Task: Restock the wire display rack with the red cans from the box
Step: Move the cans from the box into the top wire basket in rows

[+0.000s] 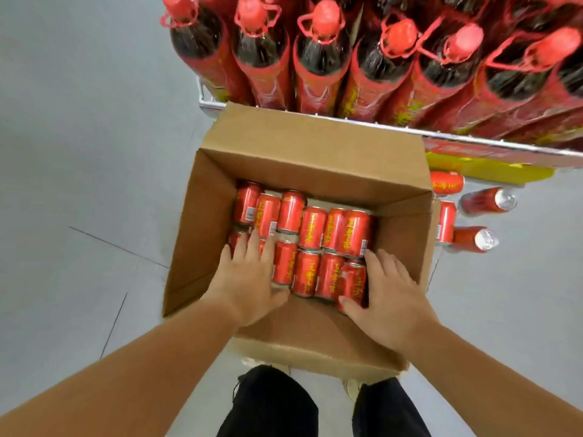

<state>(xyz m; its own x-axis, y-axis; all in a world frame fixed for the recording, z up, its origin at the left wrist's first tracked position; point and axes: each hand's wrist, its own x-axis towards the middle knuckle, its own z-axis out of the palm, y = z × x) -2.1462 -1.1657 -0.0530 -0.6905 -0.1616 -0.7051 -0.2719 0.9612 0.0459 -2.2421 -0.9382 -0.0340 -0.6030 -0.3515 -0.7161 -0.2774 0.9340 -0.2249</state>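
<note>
Head view: the corrugated cardboard box (315, 159) stands on the floor below the wire display rack (441, 137), holding two rows of red cans (312, 228) lying on their sides. The left hand (249, 279) rests flat-fingered, released, on the leftmost cans; the right hand (391, 294) wraps the end can (355, 279). Glossy cylinders roll, so grip each mid-body, thumb opposing fingers, before lifting.

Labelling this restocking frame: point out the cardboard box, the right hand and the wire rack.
cardboard box (315, 165): head view, inner far wall.
right hand (391, 298): head view, back of the hand.
wire rack (210, 106): head view, front rail's left end.
</note>
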